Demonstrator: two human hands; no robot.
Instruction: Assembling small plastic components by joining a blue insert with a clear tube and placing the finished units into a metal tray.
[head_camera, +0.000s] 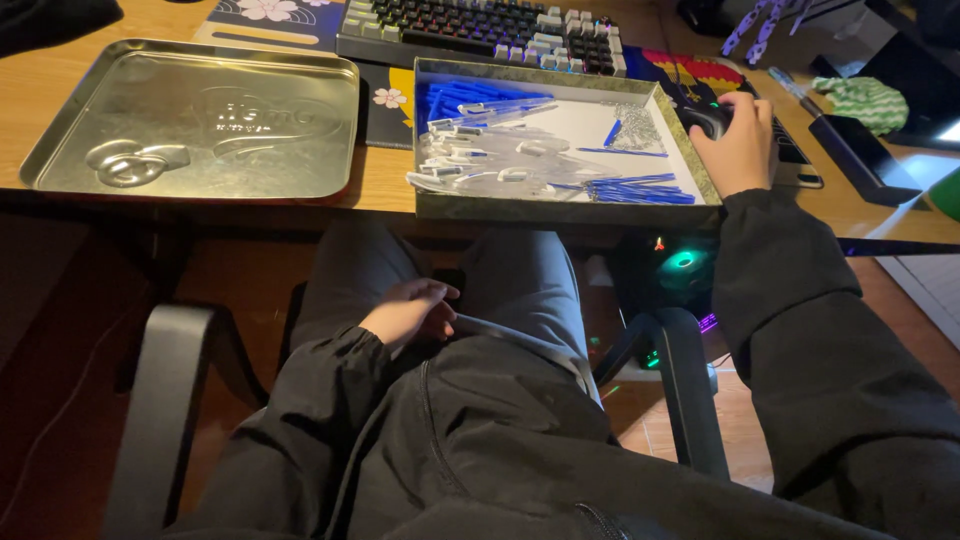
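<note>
Head view looked down on a wooden desk (60, 90) with a person seated at it in dark clothes. Two containers sat on the desk. On the left lay a shallow silver metal lid (190, 118) with an embossed middle and nothing in it. To its right, near the desk's front edge, sat a rectangular tin tray (565, 208) with a white floor. It held clear plastic pen barrels (480, 160) lying mostly left to right in a loose heap, a bundle of blue refills (480, 98) in the back left corner, more blue refills (640, 190) near the front right with their long axes running roughly across the tray, and a small pile of metal springs (635, 128) toward the back right. Behind the tray stood a keyboard (480, 30) with lit keys. The right hand (738, 145) rested just beside the tray's right wall, curled palm down over a black mouse (705, 118), fingers closed loosely around it; the mouse pointed away from the person, its long axis running front to back. The left hand (410, 312) lay well below the desk on the person's lap, fingers half curled and touching the grey trousers (530, 280), holding nothing that could be made out. Black chair armrests (165, 400) flanked the legs.
</note>
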